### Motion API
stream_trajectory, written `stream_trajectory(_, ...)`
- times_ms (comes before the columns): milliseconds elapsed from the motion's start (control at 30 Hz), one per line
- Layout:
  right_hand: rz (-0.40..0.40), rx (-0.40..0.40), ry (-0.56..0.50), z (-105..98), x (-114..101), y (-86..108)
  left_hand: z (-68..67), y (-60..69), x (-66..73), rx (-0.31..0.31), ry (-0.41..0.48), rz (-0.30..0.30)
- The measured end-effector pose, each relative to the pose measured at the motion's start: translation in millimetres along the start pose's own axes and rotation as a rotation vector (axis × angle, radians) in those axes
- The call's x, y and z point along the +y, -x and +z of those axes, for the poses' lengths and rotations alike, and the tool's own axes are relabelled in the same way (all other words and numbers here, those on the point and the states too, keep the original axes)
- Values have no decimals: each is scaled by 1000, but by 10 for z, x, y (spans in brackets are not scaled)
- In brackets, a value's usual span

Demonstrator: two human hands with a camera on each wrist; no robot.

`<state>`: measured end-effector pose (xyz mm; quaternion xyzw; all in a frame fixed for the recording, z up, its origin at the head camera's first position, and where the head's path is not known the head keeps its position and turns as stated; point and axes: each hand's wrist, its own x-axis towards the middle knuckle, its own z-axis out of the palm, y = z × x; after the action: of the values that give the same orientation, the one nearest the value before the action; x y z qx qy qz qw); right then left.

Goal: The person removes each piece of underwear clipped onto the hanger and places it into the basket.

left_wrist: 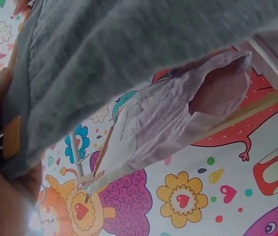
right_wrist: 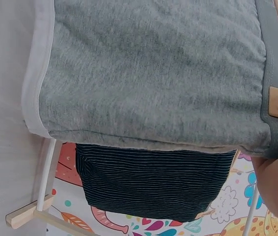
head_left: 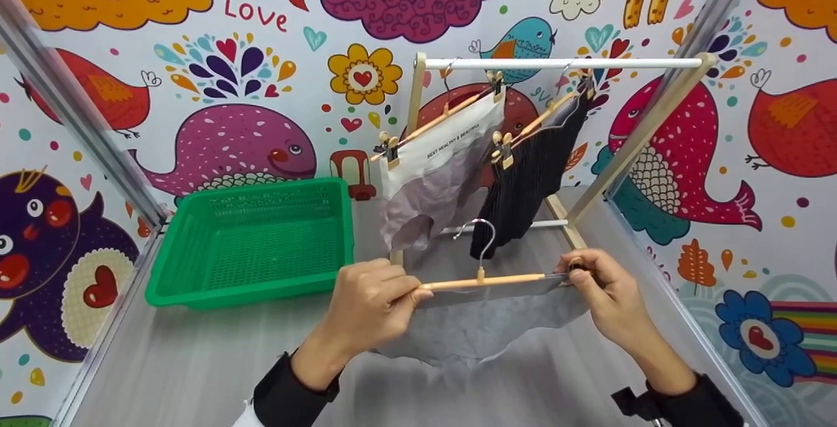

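Left hand (head_left: 374, 303) pinches left end of slim pale-wood hanger (head_left: 451, 282) with curved metal hook; right hand (head_left: 608, 293) pinches metal clip with tan pad (right_wrist: 276, 102) at other end. Heathered grey fabric garment (head_left: 471, 325) hangs under bar, in front of white-barred wooden rack (head_left: 562, 63). Advice: draw clip outward until dark-grey waistband (right_wrist: 272, 49) sits taut, level; confirm firm bite both ends before releasing.

Bright light surrounds me, casting a soft shadow on the tabletop (head_left: 248, 348) below the gray underwear (head_left: 477, 329), which looks dim and blurred above a white glare (left_wrist: 34, 220) in the left wrist view.
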<state>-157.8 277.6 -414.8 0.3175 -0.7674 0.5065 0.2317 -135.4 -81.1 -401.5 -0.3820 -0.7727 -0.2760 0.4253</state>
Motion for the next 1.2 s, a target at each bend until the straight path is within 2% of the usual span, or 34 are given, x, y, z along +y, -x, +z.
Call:
stream_trajectory(233, -15, 6, 52, -22, -35, -2, 11, 10, 6, -8, 26, 3)
stream_trajectory(700, -34, -13, 4, -42, -55, -23, 9, 8, 2, -25, 39, 3)
stream_trajectory(1000, -136, -42, 87, -61, -98, -103, 0, -34, 24, -32, 36, 10)
stream_trajectory(1200, -283, -67, 144, -31, -73, -213, 13, -36, 23, -29, 39, 27)
